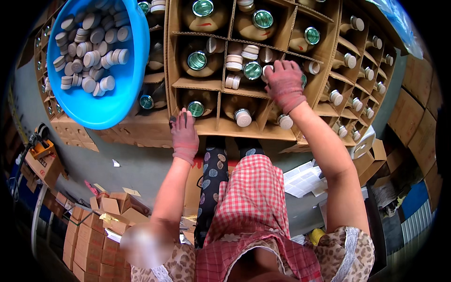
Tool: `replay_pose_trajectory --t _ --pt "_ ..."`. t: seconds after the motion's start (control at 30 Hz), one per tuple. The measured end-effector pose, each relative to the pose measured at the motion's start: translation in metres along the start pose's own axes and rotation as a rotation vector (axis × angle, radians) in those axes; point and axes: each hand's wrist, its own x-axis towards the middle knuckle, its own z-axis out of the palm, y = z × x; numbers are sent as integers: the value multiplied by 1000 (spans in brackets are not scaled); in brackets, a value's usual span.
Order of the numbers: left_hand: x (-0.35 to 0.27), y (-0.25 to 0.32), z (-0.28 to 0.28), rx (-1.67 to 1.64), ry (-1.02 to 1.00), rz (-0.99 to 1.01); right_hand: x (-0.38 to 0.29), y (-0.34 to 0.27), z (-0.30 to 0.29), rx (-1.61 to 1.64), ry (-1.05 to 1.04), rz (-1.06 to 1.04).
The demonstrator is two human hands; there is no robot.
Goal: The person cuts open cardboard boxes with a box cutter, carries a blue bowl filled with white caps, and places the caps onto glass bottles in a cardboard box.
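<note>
My left hand [185, 135], in a reddish glove with dark fingertips, rests at the front left edge of an open cardboard carton [197, 86], fingers apart, beside an uncapped glass bottle [196, 109]. My right hand [285, 84], gloved alike, reaches into the carton's middle row. Its curled fingers are on a white cap [266, 72], partly hidden by them. Left of that stands another uncapped bottle [252, 70], with several loose pale caps [234, 62] lying around its neck. In the front row, one bottle bears a cap [243, 117], and so does its right neighbour [285, 121].
A blue plastic basin [102, 116] of pale caps [92, 58] sits tilted over cartons at left. More partitioned cartons of capped bottles [335, 97] adjoin at right. Stacked boxes [88, 243] stand behind at left, others [405, 112] at far right. White sheets [303, 179] lie below.
</note>
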Motion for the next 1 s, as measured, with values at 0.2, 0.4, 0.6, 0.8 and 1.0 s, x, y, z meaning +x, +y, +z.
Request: replay_pose_trajectory --t 0.2,0.4,0.6,0.8,1.0 --pt "5 20 -19 -179 39 -198 5 -1 11 -109 -122 -112" --pt "29 16 -18 -40 -342 -398 7 2 -26 150 -176 96" --pt "55 18 -24 72 -549 -489 16 84 -21 263 421 541" --pt "41 13 -23 46 -351 -356 51 129 5 -14 397 601" --pt "27 19 -52 -69 -105 -302 55 137 22 -60 524 292"
